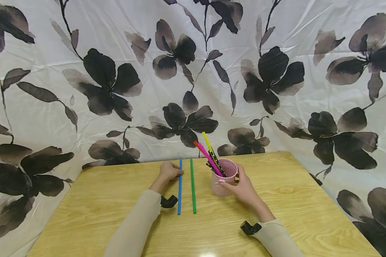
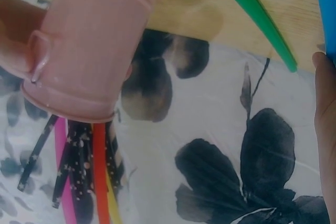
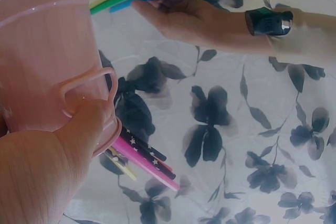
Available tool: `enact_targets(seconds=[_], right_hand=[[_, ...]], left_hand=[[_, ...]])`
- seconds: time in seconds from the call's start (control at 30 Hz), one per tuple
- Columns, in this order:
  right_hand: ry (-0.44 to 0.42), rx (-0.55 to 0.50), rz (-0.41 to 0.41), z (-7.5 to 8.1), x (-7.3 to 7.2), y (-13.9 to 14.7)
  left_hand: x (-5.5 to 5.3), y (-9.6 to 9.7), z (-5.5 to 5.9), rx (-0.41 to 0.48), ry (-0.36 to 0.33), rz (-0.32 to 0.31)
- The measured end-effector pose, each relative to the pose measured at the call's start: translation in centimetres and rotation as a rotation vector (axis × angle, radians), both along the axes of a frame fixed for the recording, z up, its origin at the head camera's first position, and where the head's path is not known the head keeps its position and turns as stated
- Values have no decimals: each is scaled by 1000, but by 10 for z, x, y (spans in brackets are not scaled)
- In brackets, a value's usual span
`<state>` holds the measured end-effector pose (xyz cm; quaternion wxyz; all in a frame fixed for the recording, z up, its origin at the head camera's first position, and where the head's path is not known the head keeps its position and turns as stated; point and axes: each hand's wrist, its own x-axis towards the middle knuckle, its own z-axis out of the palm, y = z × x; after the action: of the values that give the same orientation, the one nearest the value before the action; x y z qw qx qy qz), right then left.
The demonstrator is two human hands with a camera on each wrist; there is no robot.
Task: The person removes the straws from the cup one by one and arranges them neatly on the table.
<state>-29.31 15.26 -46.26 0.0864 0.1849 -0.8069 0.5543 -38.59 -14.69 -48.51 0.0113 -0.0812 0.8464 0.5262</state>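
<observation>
On the table lie a blue straw [image 1: 179, 192] and a green straw [image 1: 193, 189], side by side and apart. My left hand [image 1: 169, 171] pinches the blue one at its far half; its thumb [image 2: 324, 80] touches the straw in the left wrist view. A pink cup [image 1: 220, 188] with a small loop handle [image 3: 89, 85] stands to the right of the green straw. My right hand [image 1: 246, 189] grips it from the right, thumb at the loop, other fingers mostly hidden behind. Out of the cup lean a magenta straw [image 1: 209, 157], a yellow straw [image 1: 207, 141], a red straw [image 2: 100, 171] and several black patterned straws [image 2: 63, 171].
The wooden table [image 1: 292, 200] ends at the back against a hanging white cloth [image 1: 225, 96] with dark flowers. A black strap-like device [image 1: 169, 201] sits on the left wrist, another such device [image 1: 251, 228] on the right.
</observation>
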Motion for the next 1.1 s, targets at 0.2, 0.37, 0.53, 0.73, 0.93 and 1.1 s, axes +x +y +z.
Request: enact_targets(seconds=[0.2, 0.37, 0.53, 0.73, 0.93, 1.1], right_hand=[[-15, 0, -13, 3, 4, -1], [-9, 33, -26, -13, -7, 3], [2, 29, -20, -3, 0, 0], [-4, -19, 12, 13, 12, -4], [23, 25, 6, -4, 1, 1], [5, 14, -1, -5, 0, 1]], left_hand=[[0, 2, -2, -12, 11, 6], [2, 1, -2, 1, 15, 9], [3, 0, -3, 9, 32, 8], [4, 0, -4, 11, 26, 7], [3, 1, -4, 6, 17, 20], [3, 1, -4, 7, 16, 19]])
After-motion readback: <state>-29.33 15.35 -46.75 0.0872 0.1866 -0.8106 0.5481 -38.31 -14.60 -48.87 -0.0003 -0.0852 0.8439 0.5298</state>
